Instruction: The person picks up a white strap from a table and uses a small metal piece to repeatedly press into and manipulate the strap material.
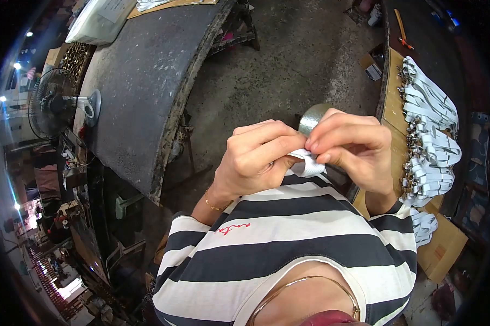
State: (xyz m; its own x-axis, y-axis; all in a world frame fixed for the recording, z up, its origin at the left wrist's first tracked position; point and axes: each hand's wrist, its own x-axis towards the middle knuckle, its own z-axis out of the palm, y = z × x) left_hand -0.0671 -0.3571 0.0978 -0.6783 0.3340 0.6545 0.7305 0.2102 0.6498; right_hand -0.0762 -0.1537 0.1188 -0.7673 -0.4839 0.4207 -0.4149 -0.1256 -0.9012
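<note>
In front of my chest, both hands meet at a folded white strap (309,165). My left hand (262,157) has its fingers curled and closed around one end of the strap. From the other side, my right hand (356,146) pinches at the strap's upper edge with thumb and fingertips. Whether a small part sits between those fingertips is hidden. A rounded grey metallic surface (313,117) shows just behind my hands, and I cannot make out what it belongs to.
Bundles of white straps with metal fittings (427,146) lie on cardboard (394,122) along the right-hand table. An orange-handled hammer (401,30) rests farther back. At left stands a dark worktable (142,70) with a fan (55,103) beside it. A cardboard box (443,247) sits lower right.
</note>
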